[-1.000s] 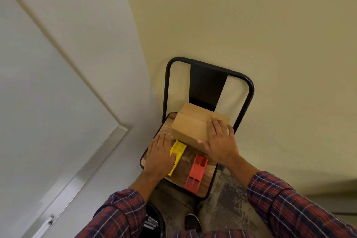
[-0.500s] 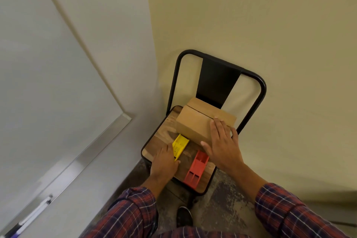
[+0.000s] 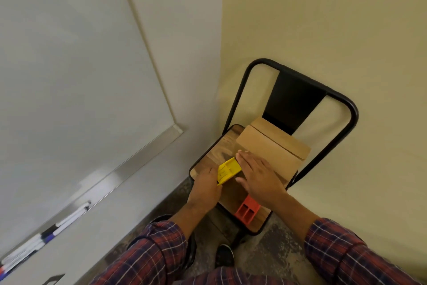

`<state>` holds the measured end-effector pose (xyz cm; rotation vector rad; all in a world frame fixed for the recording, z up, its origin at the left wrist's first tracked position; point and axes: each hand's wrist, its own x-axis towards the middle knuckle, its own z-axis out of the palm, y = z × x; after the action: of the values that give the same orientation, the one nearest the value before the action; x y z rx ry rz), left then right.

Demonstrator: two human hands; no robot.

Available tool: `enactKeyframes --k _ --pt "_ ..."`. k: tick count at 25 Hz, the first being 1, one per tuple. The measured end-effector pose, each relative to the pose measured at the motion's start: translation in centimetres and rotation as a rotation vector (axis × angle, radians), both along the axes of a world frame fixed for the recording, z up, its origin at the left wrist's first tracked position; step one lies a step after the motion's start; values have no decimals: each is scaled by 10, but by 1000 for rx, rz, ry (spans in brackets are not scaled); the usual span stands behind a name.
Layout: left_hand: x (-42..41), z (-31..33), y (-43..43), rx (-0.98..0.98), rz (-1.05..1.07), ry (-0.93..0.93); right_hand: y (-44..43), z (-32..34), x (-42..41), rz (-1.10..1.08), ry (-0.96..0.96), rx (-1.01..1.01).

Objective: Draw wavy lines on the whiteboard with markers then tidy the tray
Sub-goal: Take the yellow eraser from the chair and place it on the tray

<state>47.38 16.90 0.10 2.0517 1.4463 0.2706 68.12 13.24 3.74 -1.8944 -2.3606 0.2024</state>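
Head view, only view available

- Person is standing over a black metal chair [image 3: 332,99] in the corner and is looking down at its wooden seat [image 3: 221,146]
- Left hand [image 3: 205,184] is gripping the near end of the yellow plastic tray [image 3: 228,169]. The tray is sitting tilted above the seat, far end pointing toward the cardboard box [image 3: 272,153]
- Right hand [image 3: 258,178] is lying flat with fingers straight, holding nothing. It is reaching across the front of the box just beside the yellow tray; contact with either cannot be told
- Red plastic tray [image 3: 247,212] is lying on the near edge of the seat, partly under the right wrist, untouched
- Whiteboard [image 3: 69,65] is showing no drawn lines in the visible part. Several markers [image 3: 69,217] are lying on its metal ledge [image 3: 138,160], well apart from both hands; their exact colours are blurred

Judgement: the step in hand is looking like fetching or sorting the small trays at the chair, so the drawing part is not yet evidenced on the board. The next move is probably calling for the yellow tray to be carried clear of the box and kept level, with the right hand free for the red one or a marker
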Motion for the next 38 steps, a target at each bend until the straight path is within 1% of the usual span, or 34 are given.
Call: enactKeyframes --k 4,8,10,13,16,21,25,30,34,38 --pt "-36 9 -8 53 -13 -78 32 -4 -33 210 -23 -147" --pt "-82 12 -24 48 58 -42 50 -3 -78 362 -50 -199" --pt "-107 14 -29 42 90 -14 55 -7 -104 409 -87 -205" --pt "-146 17 -31 66 134 28 63 -9 -147 447 -79 -177" --pt "-183 23 -29 159 209 91 74 -3 -192 493 -75 -113" --pt "-247 21 -17 301 323 177 98 4 -271 541 -43 -67" --pt "-286 12 -5 346 386 227 112 1 -320 530 -76 -63" --pt "-309 -2 2 291 435 235 121 -7 -357 512 -171 -58" --pt "-319 -12 1 232 426 242 121 -16 -375 465 -275 -90" --pt "-326 -17 0 202 380 282 125 -21 -383 440 -267 -151"
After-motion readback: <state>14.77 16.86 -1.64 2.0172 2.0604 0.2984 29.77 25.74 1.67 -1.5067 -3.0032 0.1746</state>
